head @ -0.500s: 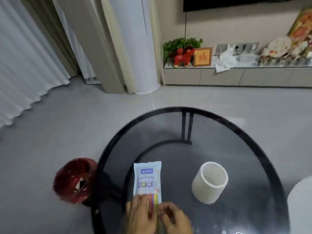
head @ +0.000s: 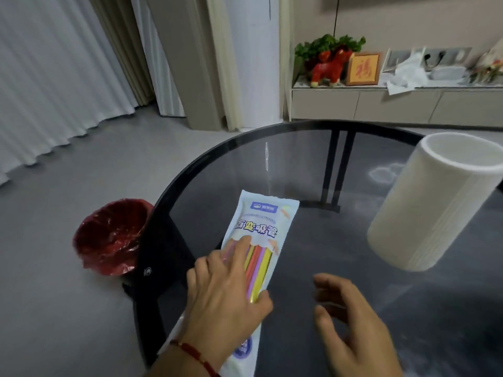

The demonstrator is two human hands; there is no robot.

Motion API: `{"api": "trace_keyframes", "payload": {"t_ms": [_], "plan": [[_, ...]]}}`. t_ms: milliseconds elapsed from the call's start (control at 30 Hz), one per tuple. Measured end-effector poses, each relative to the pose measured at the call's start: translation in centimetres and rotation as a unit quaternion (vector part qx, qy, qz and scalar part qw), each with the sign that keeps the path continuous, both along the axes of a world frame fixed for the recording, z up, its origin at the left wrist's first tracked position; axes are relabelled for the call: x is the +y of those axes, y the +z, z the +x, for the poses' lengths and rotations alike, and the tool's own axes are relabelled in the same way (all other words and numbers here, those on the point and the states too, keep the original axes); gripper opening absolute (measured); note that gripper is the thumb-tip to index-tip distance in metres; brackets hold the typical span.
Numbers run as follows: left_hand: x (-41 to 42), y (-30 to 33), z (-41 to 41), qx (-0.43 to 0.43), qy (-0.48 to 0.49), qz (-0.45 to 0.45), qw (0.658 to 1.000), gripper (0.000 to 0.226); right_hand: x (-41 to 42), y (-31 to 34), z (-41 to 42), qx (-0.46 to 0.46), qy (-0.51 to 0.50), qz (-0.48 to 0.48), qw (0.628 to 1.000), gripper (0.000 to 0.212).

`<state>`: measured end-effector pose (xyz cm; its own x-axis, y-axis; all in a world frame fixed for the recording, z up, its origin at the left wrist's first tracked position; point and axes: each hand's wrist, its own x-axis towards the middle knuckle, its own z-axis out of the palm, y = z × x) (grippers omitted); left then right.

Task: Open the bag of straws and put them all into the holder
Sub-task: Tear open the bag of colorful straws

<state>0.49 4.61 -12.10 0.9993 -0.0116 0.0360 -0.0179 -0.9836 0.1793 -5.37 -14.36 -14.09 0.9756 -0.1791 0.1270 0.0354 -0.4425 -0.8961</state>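
One sealed bag of straws [head: 254, 257] flat on glass table [head: 299, 164], lower centre of frame. Left hand [head: 226, 300] pressing on it, fingers straight; right hand [head: 351, 319] hovering just beside, loosely curled, holding nothing. White holder [head: 435, 202] empty at right edge. Opening step likely pending: next needs pinching and tearing one end.

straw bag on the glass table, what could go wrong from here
The straw bag looks still sealed, and only the left hand rests on it; the right hand hovers free. Tearing it one-handed might scatter straws across the glass table. The bag's near end overhangs the table edge, so straws could drop toward the floor. The white holder stands apart to the right; a sweeping reach might knock it.
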Motion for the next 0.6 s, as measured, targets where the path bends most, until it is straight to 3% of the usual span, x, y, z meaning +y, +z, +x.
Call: {"api": "trace_keyframes", "payload": {"t_ms": [67,200,300,400,533,600], "plan": [[1.4,0.4,-0.3,0.001,0.003,-0.038,0.999,0.099,-0.3,0.2,-0.6,0.014,-0.001,-0.003,1.000,0.049],[3.9,1.7,-2.6,-0.026,-0.039,0.018,0.999,0.112,-0.7,1.3,-1.8,0.035,-0.042,-0.001,0.998,0.041],[5.2,3.2,-3.8,-0.023,-0.093,0.059,0.994,0.105,-0.6,2.1,-3.1,0.058,-0.061,0.015,0.996,0.046],[5.5,4.6,-4.9,-0.071,-0.166,0.053,0.982,0.099,-0.5,3.2,-4.6,0.063,-0.066,0.045,0.995,0.025],[5.4,5.7,-5.2,-0.104,-0.230,0.019,0.967,0.093,-1.1,6.0,-6.5,0.072,-0.027,0.056,0.995,0.018],[4.7,6.9,-4.5,-0.095,-0.240,0.048,0.965,0.097,-1.7,6.8,-6.7,0.061,-0.007,0.097,0.993,0.014]]}}
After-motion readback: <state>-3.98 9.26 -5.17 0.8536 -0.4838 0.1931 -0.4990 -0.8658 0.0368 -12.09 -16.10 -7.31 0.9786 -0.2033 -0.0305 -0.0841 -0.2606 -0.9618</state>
